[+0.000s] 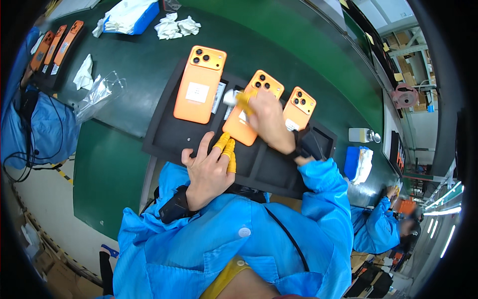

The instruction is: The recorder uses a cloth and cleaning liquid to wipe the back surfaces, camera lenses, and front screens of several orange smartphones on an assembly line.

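Note:
Three orange phones lie back up in a black tray (172,133): a left phone (209,82), a middle phone (240,132) and a right phone (298,112). My left hand (209,172) has its fingers spread. Two of them wear yellow finger cots, and their tips touch the lower end of the middle phone. Over that phone's upper part is my right hand (269,117), blurred by motion, with yellow cots too. A crumpled white wipe (230,97) sticks out from its closed fingers. This hand hides part of the middle phone. White labels show on the phones.
On the green table are crumpled wipes (177,27), a blue box of wipes (130,17), a clear plastic bag (102,94) and more orange phones (67,44) at far left. To the right stand a clear bottle (361,135) and another blue box (352,163). A co-worker (378,229) sits beyond.

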Available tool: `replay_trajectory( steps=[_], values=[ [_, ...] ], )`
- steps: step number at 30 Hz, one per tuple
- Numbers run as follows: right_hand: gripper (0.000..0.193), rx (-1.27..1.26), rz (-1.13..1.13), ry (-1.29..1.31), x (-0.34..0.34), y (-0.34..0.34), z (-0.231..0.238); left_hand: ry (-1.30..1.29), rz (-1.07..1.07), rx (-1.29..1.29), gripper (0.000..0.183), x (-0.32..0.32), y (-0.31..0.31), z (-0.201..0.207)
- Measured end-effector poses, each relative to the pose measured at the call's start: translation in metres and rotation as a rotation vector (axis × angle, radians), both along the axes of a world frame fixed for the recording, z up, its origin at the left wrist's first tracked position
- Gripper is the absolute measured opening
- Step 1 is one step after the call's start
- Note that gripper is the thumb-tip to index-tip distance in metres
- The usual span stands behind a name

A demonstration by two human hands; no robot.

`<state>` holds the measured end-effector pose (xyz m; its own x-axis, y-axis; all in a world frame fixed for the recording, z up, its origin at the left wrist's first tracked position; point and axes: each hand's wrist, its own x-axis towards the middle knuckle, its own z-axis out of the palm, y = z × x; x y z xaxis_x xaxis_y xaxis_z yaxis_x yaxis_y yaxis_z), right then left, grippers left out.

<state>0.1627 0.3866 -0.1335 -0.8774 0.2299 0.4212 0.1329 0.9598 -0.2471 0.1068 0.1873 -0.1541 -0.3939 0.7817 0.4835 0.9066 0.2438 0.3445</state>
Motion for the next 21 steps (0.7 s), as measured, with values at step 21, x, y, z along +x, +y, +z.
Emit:
replay_trajectory(
  steps=[21],
  values=[
    [0.014,-0.213,0.075,0.047,-0.056,0.005,0.061,-0.038,0.115,-0.170,0.016,-0.025,-0.046,0.014]
  ],
)
